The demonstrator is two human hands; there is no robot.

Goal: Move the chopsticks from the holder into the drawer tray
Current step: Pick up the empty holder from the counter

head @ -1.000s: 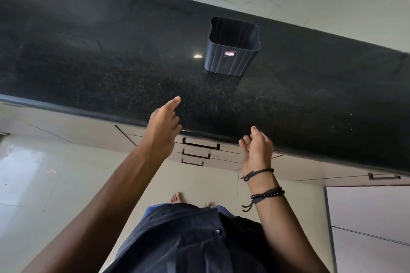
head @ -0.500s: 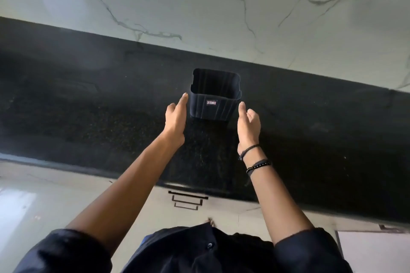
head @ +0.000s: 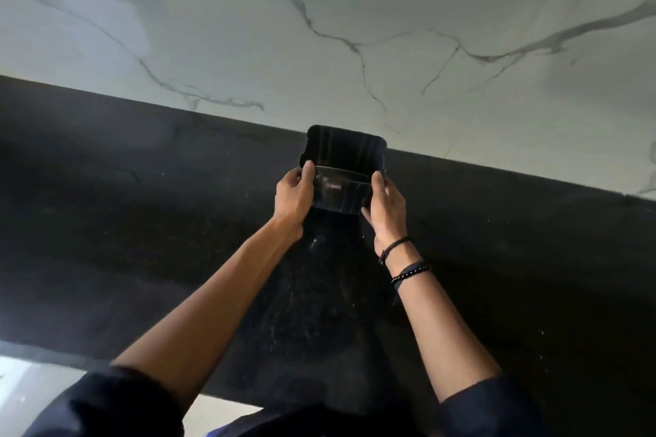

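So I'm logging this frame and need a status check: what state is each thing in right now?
Holder: upright on the counter, gripped on both sides, no chopsticks visible inside.
Left hand: closed on the holder's left side.
Right hand: closed on the holder's right side.
Counter: bare apart from the holder.

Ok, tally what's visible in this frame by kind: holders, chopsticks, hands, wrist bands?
Holder: 1, dark, on the black counter
Chopsticks: 0 visible
Hands: 2, left hand, right hand, both gripping the holder
Wrist bands: 2
Total: 5
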